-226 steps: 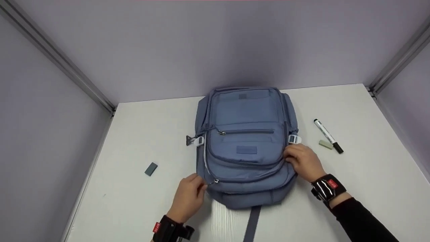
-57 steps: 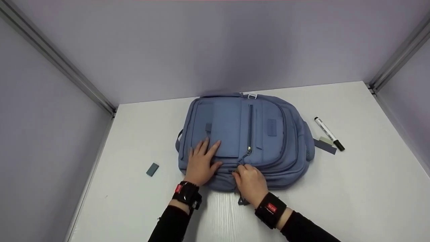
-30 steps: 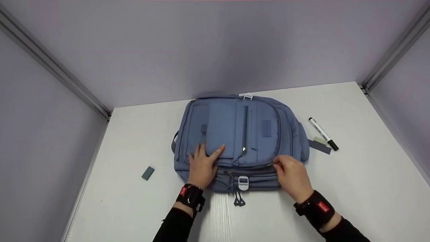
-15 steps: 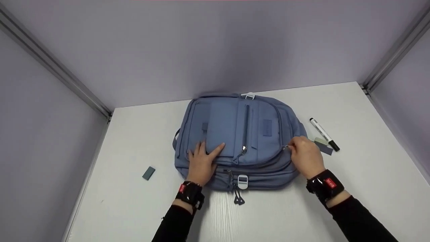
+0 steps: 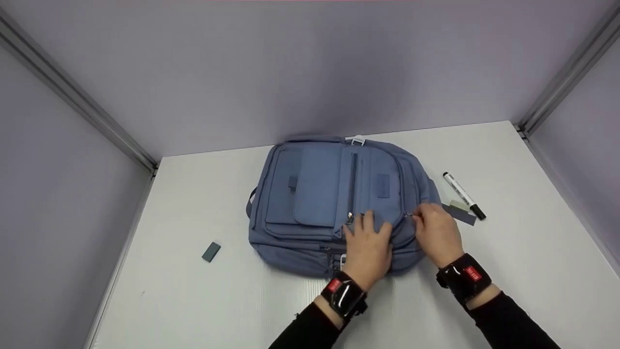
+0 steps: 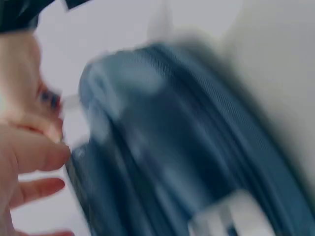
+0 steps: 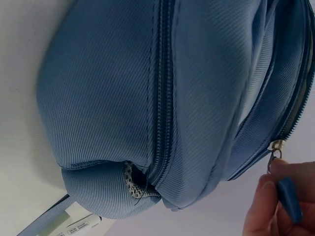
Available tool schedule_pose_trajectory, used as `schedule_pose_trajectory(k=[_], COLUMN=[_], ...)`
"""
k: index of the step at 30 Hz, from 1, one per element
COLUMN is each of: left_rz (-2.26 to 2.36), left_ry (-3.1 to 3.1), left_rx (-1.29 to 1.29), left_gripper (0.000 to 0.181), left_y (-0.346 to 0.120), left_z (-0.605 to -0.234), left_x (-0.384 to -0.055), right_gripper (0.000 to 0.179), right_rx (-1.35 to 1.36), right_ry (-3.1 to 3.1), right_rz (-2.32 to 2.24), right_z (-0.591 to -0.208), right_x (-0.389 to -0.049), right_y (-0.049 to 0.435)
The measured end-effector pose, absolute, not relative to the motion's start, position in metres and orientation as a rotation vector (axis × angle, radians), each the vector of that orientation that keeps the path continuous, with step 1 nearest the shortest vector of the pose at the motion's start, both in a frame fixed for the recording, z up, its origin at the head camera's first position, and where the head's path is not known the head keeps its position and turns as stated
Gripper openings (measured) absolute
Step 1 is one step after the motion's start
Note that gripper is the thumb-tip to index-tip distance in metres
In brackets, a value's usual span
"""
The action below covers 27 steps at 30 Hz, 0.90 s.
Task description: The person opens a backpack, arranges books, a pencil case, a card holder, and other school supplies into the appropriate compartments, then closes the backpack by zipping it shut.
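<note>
Handling a blue backpack point(image 5: 317, 186) lying center-frame on a white table point(image 5: 184, 300).
Resting the left hand point(image 5: 368, 249), fingers spread, on it, below center; pinching a zipper pull point(image 7: 289, 199) with the right hand point(image 5: 438, 235), farther right.

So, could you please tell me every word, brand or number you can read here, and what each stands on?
No text can be read with certainty.
The red tag on the right wristband: lettering too small.
The left wristband's red label: blurred.
The marker: print too small.
The backpack's patch: too faint.
</note>
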<state>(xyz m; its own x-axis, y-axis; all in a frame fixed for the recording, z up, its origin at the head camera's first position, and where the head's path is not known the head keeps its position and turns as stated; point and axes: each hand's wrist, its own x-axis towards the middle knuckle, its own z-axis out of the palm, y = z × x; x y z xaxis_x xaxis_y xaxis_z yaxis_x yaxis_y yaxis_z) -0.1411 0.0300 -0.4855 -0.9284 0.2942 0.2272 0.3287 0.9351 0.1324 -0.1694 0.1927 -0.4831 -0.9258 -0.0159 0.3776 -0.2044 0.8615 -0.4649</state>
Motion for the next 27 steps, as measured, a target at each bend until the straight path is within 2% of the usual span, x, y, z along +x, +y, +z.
schedule_pose_trajectory(k=[6,11,17,27], left_rz=[0.039,0.137,0.123,0.130], left_ry=[-2.929,-2.884,-2.818,-2.698], left_rx=[-0.292,-0.284,-0.367,-0.721], left_gripper=[0.031,0.020,0.010,0.007], left_y=[0.065,0.072,0.061,0.016], left_z=[-0.497,-0.504,-0.507,-0.515], left_x=[-0.144,-0.148,-0.149,-0.146], right_gripper=[0.006,0.008,0.008,0.008], right_rx=[0.182,0.180,0.189,0.186], right_ry=[-2.654,-2.660,-2.666,-2.708], right_rz=[0.706,0.712,0.707,0.722], right_z=[-0.485,-0.484,-0.485,-0.487], right_x=[-0.167,-0.166,-0.168,-0.172], right_y=[0.189,0.188,0.189,0.192])
